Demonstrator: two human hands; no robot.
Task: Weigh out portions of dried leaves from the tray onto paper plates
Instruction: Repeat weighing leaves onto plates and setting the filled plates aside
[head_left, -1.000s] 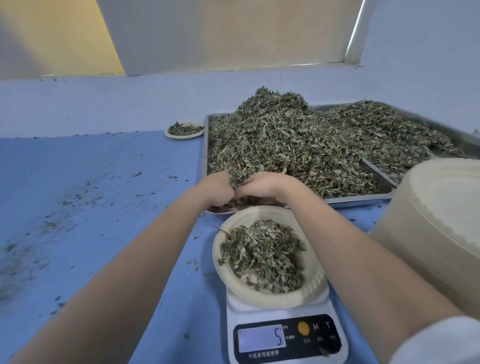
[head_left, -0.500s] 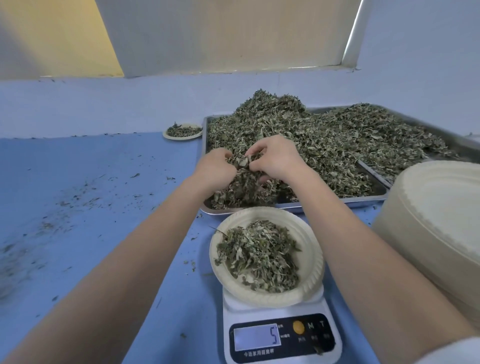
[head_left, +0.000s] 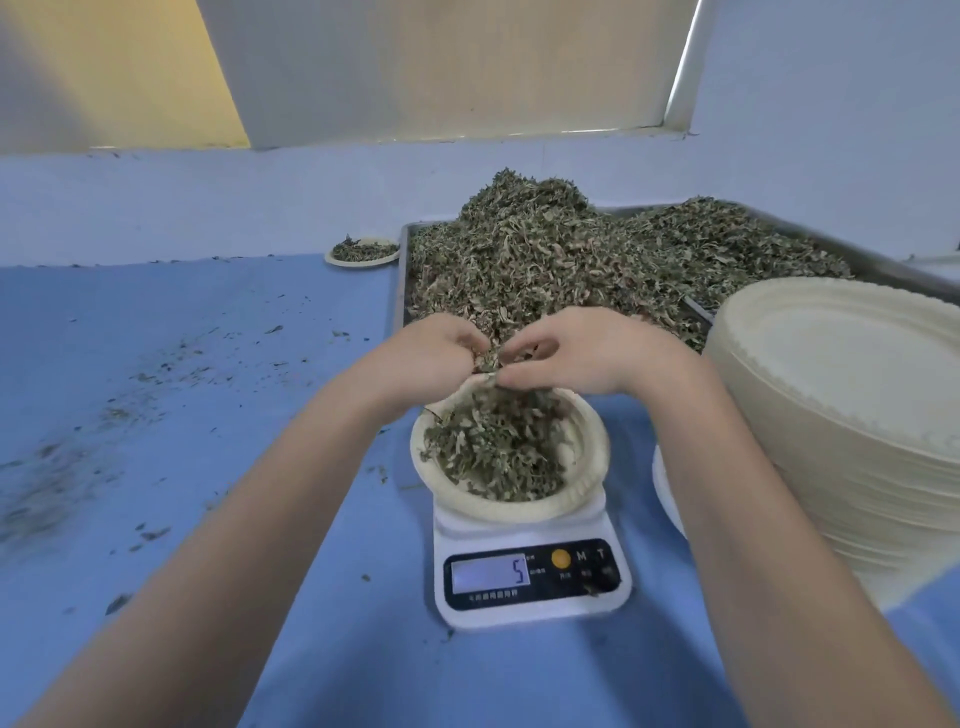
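Both hands are up over the far rim of the paper plate (head_left: 589, 470), which sits on the white kitchen scale (head_left: 530, 566) in the middle of the blue desk (head_left: 208, 415). The left hand (head_left: 434, 353) and the right hand (head_left: 576, 351) meet almost knuckle to knuckle, fingers (head_left: 524, 345) curled inward around a clump of dried leaves (head_left: 488, 358), the tips loosely pinching it between the two hands. Leaves trail down from that clump, blurred, onto the heap already lying in the plate (head_left: 498, 452). The scale's display (head_left: 491, 574) shows a 5; whether other digits sit beside it cannot be told.

Behind the hands, the metal tray (head_left: 402, 270) is piled high with dried leaves (head_left: 524, 260), and a second tray (head_left: 883, 265) touching its right side carries a lower layer. To the right of the scale, close against the right forearm, stands a tall stack of empty paper plates (head_left: 852, 415). Far back on the desk, just left of the tray's corner, a filled paper plate (head_left: 363, 252) rests by the wall. Crumbs of leaf (head_left: 104, 415) are scattered across the left of the desk.
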